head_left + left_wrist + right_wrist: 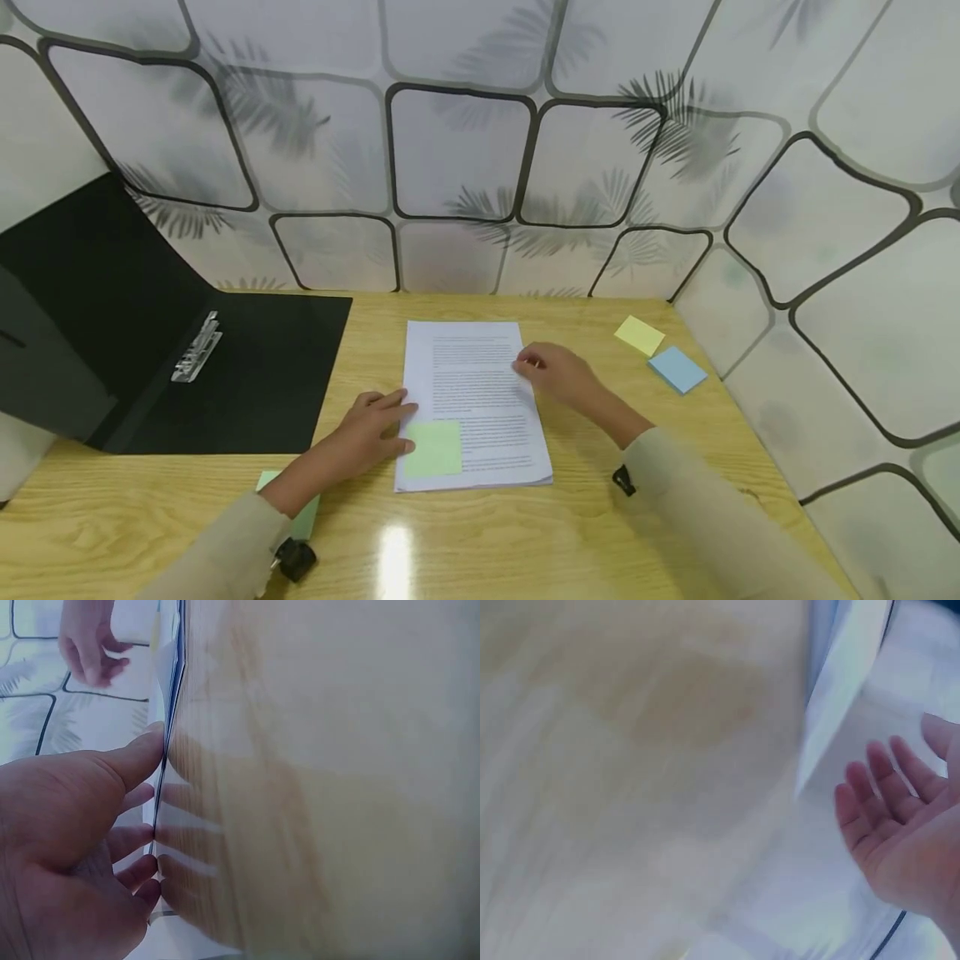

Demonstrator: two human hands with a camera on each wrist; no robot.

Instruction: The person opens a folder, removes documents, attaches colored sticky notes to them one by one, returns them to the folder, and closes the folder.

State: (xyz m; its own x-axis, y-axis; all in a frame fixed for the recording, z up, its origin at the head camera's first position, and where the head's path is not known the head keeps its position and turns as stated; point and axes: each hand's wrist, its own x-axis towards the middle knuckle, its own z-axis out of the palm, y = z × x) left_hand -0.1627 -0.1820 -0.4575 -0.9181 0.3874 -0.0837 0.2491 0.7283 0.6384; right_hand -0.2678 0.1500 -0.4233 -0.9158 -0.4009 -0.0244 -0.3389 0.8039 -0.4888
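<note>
A stack of printed paper sheets (487, 375) lies on the wooden table, with a light green sticky note (433, 448) on its lower left part. My left hand (365, 431) rests at the stack's left edge, thumb and extended fingertips touching it. The left wrist view shows the thumb (139, 759) and fingertips lined up along that edge. Over the upper right edge of the stack is my right hand (558, 372), its fingers loosely bent. Seen from the right wrist, the fingers (889, 784) are relaxed and apart from the paper, with nothing held.
An open black folder (255, 358) with a metal clip (197, 347) stands at the left, its cover leaning up. Yellow (640, 335) and blue sticky notes (677, 370) lie at the back right. Green notes (304, 521) sit partly under my left forearm. A patterned wall borders the table.
</note>
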